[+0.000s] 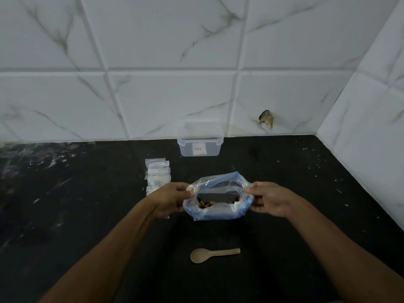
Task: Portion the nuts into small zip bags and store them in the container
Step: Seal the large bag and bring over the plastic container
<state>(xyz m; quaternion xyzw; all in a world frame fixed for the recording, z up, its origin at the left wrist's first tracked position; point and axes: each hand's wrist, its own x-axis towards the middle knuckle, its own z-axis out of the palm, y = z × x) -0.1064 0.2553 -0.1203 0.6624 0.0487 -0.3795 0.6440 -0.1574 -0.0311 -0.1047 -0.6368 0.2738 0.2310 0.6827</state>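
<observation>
At the frame's centre, both hands are holding the big bag (218,196) open over the desk (306,193), left hand (169,199) pinching its left edge and right hand (270,200) its right. The container (200,141) is sitting behind, small bags (157,172) nearer the left hand, nuts (205,204) inside, spoon (214,254) lying crosswise below.

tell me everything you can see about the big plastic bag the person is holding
The large zip bag is clear, crinkled thin plastic with a blue zip strip along its rim. Its mouth is held wide open, facing the camera. The left hand pinches its left edge and the right hand pinches its right edge. A few brown nuts lie inside at the lower left. It sits over the black countertop, in front of the clear container; whether its bottom rests on the counter cannot be told.
</observation>
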